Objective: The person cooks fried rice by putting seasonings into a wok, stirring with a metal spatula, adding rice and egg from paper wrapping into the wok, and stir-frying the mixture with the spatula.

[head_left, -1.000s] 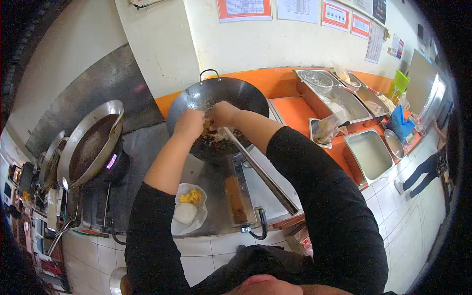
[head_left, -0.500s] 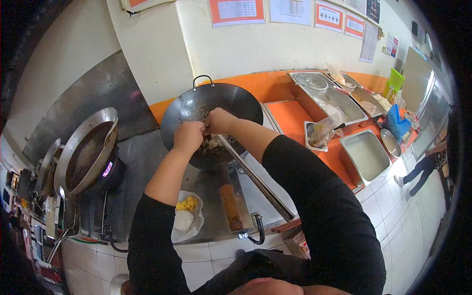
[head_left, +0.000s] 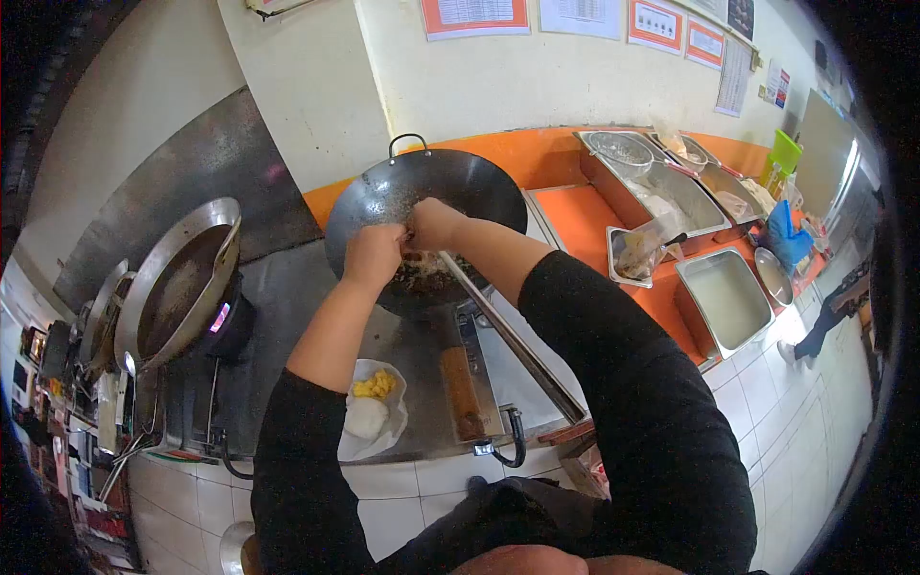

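Observation:
Both of my hands are together over a dark wok (head_left: 484,187) on the stove. My left hand (head_left: 377,252) is closed, fingertips meeting those of my right hand (head_left: 436,227), which is also closed. What they pinch between them is hidden by the fingers. Beneath them, brownish bits of food (head_left: 424,278) lie in the wok. A utensil with a long metal handle (head_left: 522,347) rests in the wok, its shaft running toward my right arm; its working end is not clear. Near my left forearm, a paper-lined dish (head_left: 399,422) holds white rice (head_left: 364,418) and yellow egg-like pieces (head_left: 375,384).
On the left burner sits a large pan (head_left: 228,213) of dark liquid, beside a purple-lit burner part (head_left: 220,318). Metal trays (head_left: 725,302) and a small container with a plastic bag (head_left: 640,257) stand on the orange counter at right. Another person's leg (head_left: 815,331) shows far right.
The view has shifted, so the scene sits slightly right. My hands stay together over the wok, my right hand turned more downward. The other person's legs have moved.

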